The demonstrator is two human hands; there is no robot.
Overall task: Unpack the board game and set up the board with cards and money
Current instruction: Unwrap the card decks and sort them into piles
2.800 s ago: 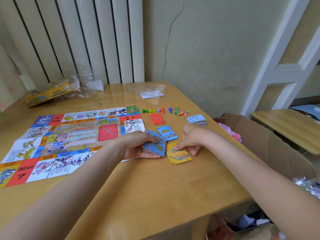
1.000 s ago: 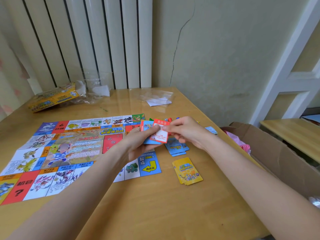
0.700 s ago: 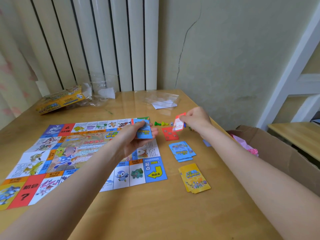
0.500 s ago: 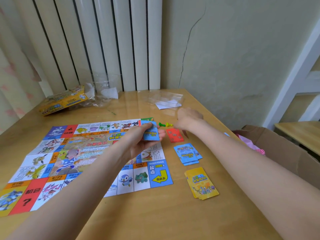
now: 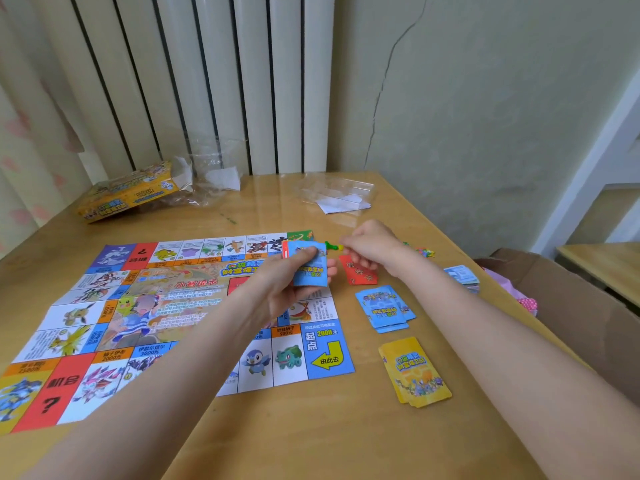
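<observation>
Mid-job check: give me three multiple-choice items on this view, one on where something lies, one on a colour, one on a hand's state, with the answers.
1. Where does the yellow card pile lie?
A. On the bare table, to the right of the game board
B. On the board's middle picture
C. Inside the cardboard box

2. What colour is the top card of the stack in the left hand?
A. Green
B. Blue
C. Yellow

3. What is the state of the right hand?
A. Gripping the yellow pile
B. Flat on the board
C. Over the red cards, with no card visibly held

Answers:
1 A: the pile rests on wood beside the board's arrow corner.
2 B: the card facing the camera is blue, with a red edge behind it.
3 C: the fingers curl just beyond the red cards, near the green pawn.
</observation>
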